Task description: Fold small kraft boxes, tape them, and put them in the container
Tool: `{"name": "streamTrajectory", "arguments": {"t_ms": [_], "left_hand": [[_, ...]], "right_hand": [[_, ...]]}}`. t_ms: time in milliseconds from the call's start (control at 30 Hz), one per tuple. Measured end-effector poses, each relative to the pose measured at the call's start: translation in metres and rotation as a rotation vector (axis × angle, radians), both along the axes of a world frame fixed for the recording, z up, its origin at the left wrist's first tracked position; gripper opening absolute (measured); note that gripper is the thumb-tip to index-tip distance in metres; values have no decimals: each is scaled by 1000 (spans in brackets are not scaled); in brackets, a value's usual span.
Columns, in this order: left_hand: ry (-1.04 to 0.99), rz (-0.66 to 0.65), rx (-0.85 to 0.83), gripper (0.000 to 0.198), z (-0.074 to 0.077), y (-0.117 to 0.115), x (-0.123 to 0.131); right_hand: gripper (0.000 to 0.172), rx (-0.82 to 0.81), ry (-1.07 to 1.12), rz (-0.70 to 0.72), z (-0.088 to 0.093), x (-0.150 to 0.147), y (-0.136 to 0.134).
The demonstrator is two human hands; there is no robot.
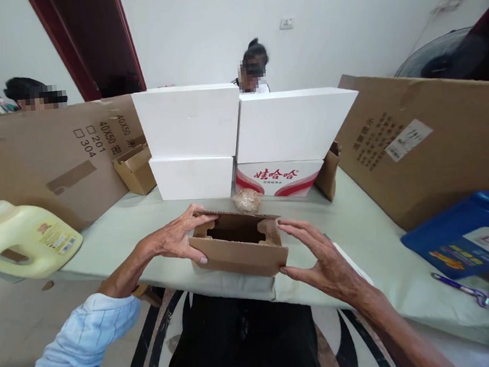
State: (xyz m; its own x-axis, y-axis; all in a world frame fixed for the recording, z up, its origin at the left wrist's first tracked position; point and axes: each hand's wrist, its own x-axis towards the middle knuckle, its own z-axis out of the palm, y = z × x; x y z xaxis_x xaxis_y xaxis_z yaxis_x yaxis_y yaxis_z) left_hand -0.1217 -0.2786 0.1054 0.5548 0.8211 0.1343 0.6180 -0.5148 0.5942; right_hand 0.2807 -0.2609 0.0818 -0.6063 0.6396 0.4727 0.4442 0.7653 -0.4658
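A small brown cardboard box [239, 256] stands near the front edge of the table, its open top showing a dark inside and notched end flaps. My left hand [181, 235] grips its left end, thumb on the near wall and fingers at the far corner. At the right end, my right hand [319, 257] spans the box with thumb and fingertips on its two corners. Just behind the box sits a crumpled ball wrapped in clear plastic [248, 201]. Something flat and white [352, 262] shows partly behind my right hand.
White boxes [192, 122] and a red-and-white printed carton [280, 179] form a wall behind. Large cardboard sheets [434, 150] flank both sides. A yellow jug [27, 239] lies left; a blue container [467, 235] and a purple-handled tool [461, 287] lie right. Two people are beyond.
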Motion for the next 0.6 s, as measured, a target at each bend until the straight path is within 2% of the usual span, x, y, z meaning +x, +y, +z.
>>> {"name": "streamTrajectory", "arguments": {"t_ms": [67, 167, 300, 400, 500, 600], "left_hand": [[59, -14, 19, 100, 5, 2, 1], [127, -31, 33, 97, 9, 5, 1], [166, -44, 31, 99, 9, 5, 0], [185, -46, 5, 101, 10, 3, -1], [150, -48, -37, 100, 12, 0, -5], [84, -36, -25, 96, 9, -1, -8]], "right_hand": [[54, 109, -103, 99, 22, -11, -2], [50, 169, -294, 210, 41, -31, 3], [47, 213, -501, 229, 39, -50, 10], [41, 293, -525, 232, 35, -54, 10], [43, 328, -463, 190, 36, -45, 8], [48, 256, -278, 123, 32, -27, 11]]}}
